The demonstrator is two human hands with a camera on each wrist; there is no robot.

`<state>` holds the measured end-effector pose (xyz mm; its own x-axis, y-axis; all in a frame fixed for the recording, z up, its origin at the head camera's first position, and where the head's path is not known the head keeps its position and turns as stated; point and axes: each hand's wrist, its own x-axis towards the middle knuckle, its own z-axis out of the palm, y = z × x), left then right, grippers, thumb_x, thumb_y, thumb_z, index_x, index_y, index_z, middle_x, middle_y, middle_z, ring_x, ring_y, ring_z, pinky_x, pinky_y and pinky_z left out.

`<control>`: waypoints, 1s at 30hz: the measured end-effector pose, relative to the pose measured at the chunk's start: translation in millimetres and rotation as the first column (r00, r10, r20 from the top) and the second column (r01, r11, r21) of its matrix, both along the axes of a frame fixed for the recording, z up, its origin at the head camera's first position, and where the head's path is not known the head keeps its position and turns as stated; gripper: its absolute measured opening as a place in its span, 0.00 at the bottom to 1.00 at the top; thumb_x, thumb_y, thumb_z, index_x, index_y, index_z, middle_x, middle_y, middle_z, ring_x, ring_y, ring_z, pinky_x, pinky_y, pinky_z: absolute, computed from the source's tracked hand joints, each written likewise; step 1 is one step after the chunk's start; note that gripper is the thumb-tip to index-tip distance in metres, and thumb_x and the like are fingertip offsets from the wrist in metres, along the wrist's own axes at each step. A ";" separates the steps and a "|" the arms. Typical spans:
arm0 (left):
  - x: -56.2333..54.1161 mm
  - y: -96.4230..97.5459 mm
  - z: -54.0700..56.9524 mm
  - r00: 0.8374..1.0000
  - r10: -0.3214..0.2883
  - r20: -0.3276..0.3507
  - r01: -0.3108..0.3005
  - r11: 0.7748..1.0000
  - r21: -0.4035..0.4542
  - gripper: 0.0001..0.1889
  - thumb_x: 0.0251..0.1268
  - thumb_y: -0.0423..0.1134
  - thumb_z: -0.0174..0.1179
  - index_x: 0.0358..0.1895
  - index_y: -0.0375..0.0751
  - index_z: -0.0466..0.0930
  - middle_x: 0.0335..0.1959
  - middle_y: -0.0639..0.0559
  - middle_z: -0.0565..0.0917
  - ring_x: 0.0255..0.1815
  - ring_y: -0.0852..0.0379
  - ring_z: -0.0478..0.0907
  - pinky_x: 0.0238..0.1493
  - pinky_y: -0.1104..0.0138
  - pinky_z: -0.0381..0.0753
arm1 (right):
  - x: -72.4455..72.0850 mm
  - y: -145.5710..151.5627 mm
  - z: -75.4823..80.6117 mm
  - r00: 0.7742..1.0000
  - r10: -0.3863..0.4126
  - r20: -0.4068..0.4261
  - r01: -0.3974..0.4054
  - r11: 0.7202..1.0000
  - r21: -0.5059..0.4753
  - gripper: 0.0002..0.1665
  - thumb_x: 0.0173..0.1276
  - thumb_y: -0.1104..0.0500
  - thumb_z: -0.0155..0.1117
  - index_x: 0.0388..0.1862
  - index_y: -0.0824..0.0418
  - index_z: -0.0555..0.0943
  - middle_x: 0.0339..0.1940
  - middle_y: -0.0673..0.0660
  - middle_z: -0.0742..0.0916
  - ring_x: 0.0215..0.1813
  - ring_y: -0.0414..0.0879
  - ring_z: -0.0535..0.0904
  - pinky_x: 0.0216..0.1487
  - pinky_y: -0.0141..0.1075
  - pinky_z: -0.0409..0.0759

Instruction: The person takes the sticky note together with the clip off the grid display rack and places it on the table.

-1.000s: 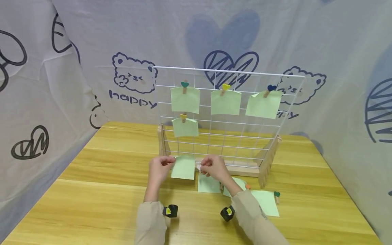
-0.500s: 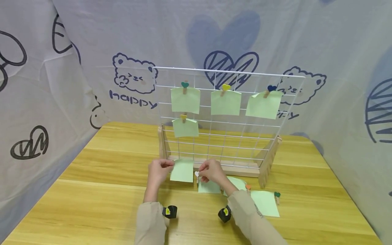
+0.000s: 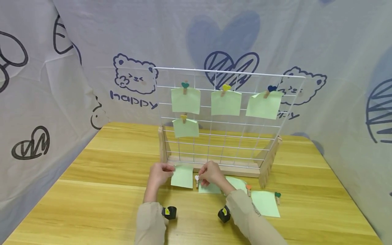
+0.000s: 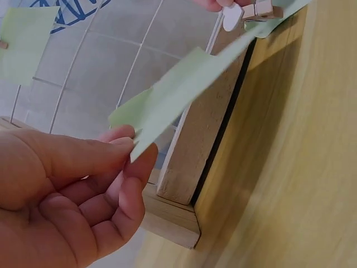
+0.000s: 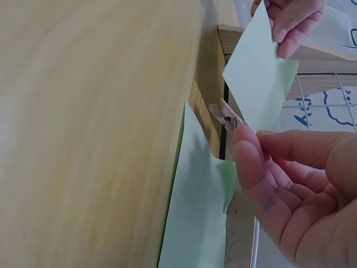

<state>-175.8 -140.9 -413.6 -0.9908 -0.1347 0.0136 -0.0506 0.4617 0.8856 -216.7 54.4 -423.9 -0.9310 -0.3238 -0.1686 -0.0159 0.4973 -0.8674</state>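
Head view evenly and softly lit, pale sheen on the desk (image 3: 92, 204) toward front middle, faint shadow beside the left sleeve (image 3: 150, 223), slight wide-angle stretching at the margins, wrist views dimmer and greyer, broad shadow near the green note (image 4: 178, 89), wood grain soft in the right wrist view.

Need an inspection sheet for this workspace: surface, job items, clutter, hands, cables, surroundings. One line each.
Surface: wood-grain table, bare in the foreground.
Job's things: white wire grid with four clipped notes; three loose notes on the table; orange-heart clip and green-heart clip near them.
Clutter: nothing seen beyond the job's things.
Left hand: fingers pinch a green note by its edge.
Right hand: fingers pinch a white-heart clip.
Cables: nothing seen.
Surroundings: pale cloth backdrop, creased, printed with hearts, bears and "happy"; black wrist unit on each arm.
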 end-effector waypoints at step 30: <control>-2.2 -0.1 -10.4 0.981 -0.129 0.143 0.138 0.989 -0.055 0.09 0.48 0.23 0.60 0.36 0.26 0.78 0.30 0.43 0.79 0.31 0.52 0.74 0.33 0.64 0.75 | 1.3 -9.5 -3.5 0.998 0.038 0.046 -0.042 0.995 0.094 0.07 0.51 0.76 0.61 0.19 0.69 0.75 0.14 0.60 0.80 0.12 0.44 0.75 0.16 0.34 0.77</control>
